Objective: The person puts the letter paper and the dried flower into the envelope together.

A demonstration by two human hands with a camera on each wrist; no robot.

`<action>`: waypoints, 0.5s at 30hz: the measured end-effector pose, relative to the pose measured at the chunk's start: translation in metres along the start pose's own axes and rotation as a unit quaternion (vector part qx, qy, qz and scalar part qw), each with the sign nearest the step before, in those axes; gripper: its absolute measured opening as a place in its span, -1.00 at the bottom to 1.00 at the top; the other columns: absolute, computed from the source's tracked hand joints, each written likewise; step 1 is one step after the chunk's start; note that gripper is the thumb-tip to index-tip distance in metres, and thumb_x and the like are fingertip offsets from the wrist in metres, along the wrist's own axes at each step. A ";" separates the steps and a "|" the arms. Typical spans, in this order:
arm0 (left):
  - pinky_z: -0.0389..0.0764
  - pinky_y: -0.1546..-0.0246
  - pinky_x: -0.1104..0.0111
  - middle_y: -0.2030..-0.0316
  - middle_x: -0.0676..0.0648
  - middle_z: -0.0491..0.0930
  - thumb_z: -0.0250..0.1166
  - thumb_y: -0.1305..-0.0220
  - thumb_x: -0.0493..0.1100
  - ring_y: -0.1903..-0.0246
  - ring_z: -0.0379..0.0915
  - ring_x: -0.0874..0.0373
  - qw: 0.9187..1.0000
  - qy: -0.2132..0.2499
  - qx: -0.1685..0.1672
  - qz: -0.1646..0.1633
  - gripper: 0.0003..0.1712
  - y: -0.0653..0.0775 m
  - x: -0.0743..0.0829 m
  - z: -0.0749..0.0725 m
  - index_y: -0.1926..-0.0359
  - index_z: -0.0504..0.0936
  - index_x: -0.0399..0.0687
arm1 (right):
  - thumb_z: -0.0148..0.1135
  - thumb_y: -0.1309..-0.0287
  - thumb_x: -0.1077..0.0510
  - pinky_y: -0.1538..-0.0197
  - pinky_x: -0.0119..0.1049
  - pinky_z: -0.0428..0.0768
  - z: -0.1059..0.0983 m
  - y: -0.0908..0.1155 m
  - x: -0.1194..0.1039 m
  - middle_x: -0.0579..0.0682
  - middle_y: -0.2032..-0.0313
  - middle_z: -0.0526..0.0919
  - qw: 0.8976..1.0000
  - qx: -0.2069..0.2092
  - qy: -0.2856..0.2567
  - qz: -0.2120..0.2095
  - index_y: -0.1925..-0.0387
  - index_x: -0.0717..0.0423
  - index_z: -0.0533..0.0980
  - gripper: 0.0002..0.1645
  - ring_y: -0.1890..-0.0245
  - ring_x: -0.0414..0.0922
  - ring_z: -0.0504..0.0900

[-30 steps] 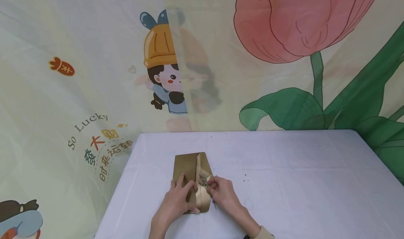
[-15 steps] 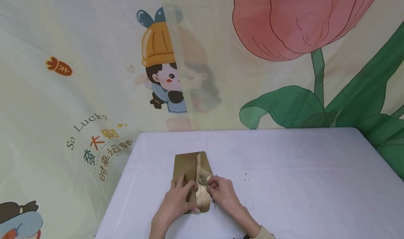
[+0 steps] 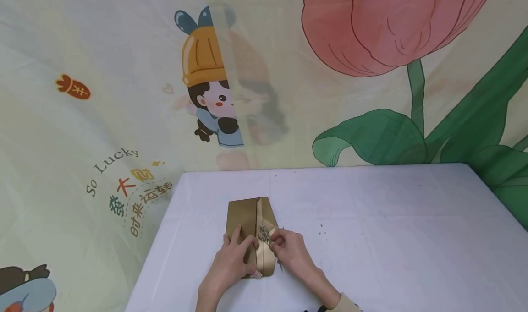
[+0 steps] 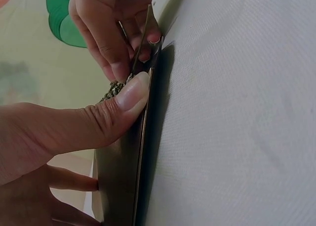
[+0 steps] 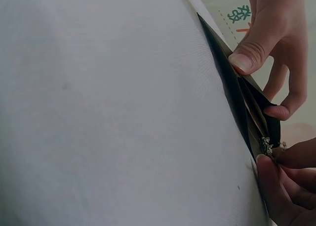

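Observation:
A gold paper envelope (image 3: 242, 213) lies on the white table, its lighter flap (image 3: 268, 261) unfolded to the right. My left hand (image 3: 231, 262) is spread over the envelope and holds it. Its thumb is at the near edge, and its index finger hooks the edge of the mouth, which gapes in the right wrist view. My right hand (image 3: 294, 252) pinches a small sprig of dried flowers (image 3: 264, 234) at the flap. The flower heads (image 5: 266, 145) point into the mouth. A thin stem (image 4: 142, 38) sticks out past the right fingers in the left wrist view.
Small dark crumbs (image 3: 321, 229) are scattered on the white tabletop (image 3: 383, 248) right of the envelope. Behind the table hangs a printed cloth (image 3: 264, 73) with a tulip and cartoon figures.
The hands and envelope hold nearly the same place; the flower heads have shifted very slightly left toward the mouth. The head view has tilted a little.

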State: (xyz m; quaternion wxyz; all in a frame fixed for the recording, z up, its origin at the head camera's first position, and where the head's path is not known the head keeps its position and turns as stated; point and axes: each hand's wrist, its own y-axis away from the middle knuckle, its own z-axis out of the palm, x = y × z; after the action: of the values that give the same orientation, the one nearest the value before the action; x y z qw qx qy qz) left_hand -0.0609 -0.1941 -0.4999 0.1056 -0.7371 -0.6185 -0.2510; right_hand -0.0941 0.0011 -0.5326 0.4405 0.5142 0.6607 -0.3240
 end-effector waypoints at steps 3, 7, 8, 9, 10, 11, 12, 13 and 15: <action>0.52 0.17 -0.47 -0.48 -0.54 0.13 0.66 0.22 0.13 -0.24 -0.01 -0.92 1.000 -0.002 0.002 0.003 -0.32 0.000 0.000 0.000 0.05 0.51 0.29 | 0.32 -0.12 0.45 0.63 -0.44 0.54 0.000 0.000 0.000 -0.02 0.50 0.67 1.000 0.000 0.001 0.003 0.25 0.31 0.64 -0.86 0.68 -0.30 0.56; 0.52 0.16 -0.47 -0.48 -0.54 0.13 0.67 0.21 0.11 -0.24 0.00 -0.91 1.000 -0.002 0.002 0.003 -0.33 0.000 0.001 -0.001 0.05 0.52 0.29 | 0.33 -0.12 0.45 0.64 -0.45 0.54 0.001 -0.001 -0.001 -0.01 0.50 0.67 1.000 0.003 0.003 0.005 0.25 0.31 0.64 -0.86 0.68 -0.29 0.56; 0.52 0.16 -0.47 -0.48 -0.53 0.13 0.67 0.21 0.11 -0.25 -0.01 -0.91 1.000 -0.002 0.002 0.002 -0.33 0.000 0.001 -0.001 0.05 0.52 0.29 | 0.33 -0.12 0.45 0.64 -0.45 0.54 0.001 -0.001 -0.001 0.00 0.50 0.68 1.000 0.003 0.002 0.005 0.25 0.31 0.64 -0.86 0.69 -0.29 0.55; 0.52 0.16 -0.47 -0.48 -0.53 0.13 0.67 0.21 0.11 -0.25 -0.01 -0.91 1.000 -0.001 0.001 0.001 -0.33 0.000 0.001 -0.001 0.05 0.52 0.29 | 0.32 -0.12 0.45 0.64 -0.45 0.54 0.001 -0.001 -0.001 0.00 0.51 0.68 1.000 0.004 0.001 0.004 0.26 0.31 0.63 -0.87 0.69 -0.29 0.55; 0.52 0.16 -0.47 -0.48 -0.53 0.13 0.67 0.20 0.11 -0.25 -0.01 -0.91 1.000 -0.001 0.001 0.001 -0.34 0.000 0.001 -0.001 0.05 0.52 0.29 | 0.32 -0.12 0.45 0.64 -0.45 0.54 0.001 -0.001 -0.001 0.00 0.51 0.68 1.000 0.004 0.001 0.004 0.26 0.31 0.63 -0.87 0.69 -0.30 0.55; 0.52 0.16 -0.46 -0.49 -0.53 0.13 0.67 0.20 0.11 -0.25 -0.01 -0.91 1.000 -0.001 0.001 0.001 -0.34 0.000 0.001 -0.001 0.05 0.52 0.30 | 0.33 -0.12 0.45 0.64 -0.44 0.54 0.002 -0.001 -0.001 0.00 0.51 0.68 1.000 0.004 0.001 0.004 0.26 0.31 0.63 -0.87 0.69 -0.30 0.55; 0.53 0.17 -0.45 -0.49 -0.53 0.13 0.67 0.20 0.11 -0.25 -0.01 -0.91 1.000 -0.002 0.001 0.001 -0.34 0.000 0.000 0.000 0.06 0.52 0.30 | 0.33 -0.12 0.45 0.64 -0.45 0.54 0.002 -0.001 -0.001 -0.01 0.51 0.68 1.000 0.005 0.003 0.004 0.26 0.31 0.63 -0.87 0.69 -0.30 0.55; 0.54 0.18 -0.45 -0.49 -0.52 0.13 0.67 0.20 0.10 -0.25 -0.01 -0.91 1.000 -0.002 0.002 0.001 -0.34 0.000 0.000 0.000 0.06 0.52 0.30 | 0.33 -0.12 0.46 0.64 -0.45 0.54 0.002 -0.001 -0.001 0.00 0.51 0.68 1.000 0.005 0.003 0.004 0.26 0.30 0.63 -0.87 0.69 -0.30 0.55; 0.55 0.19 -0.43 -0.48 -0.52 0.14 0.68 0.19 0.10 -0.25 -0.01 -0.91 1.000 -0.004 0.004 0.003 -0.35 0.000 0.000 0.000 0.07 0.52 0.30 | 0.32 -0.11 0.46 0.64 -0.45 0.54 0.002 -0.001 -0.001 -0.01 0.51 0.68 1.000 0.005 0.006 0.005 0.27 0.30 0.63 -0.87 0.69 -0.30 0.55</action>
State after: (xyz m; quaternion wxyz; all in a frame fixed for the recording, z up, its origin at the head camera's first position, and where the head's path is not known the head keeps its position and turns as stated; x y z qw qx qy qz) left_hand -0.0610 -0.1945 -0.5001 0.1069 -0.7394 -0.6178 -0.2453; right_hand -0.0945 -0.0019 -0.5325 0.4357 0.5215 0.6590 -0.3223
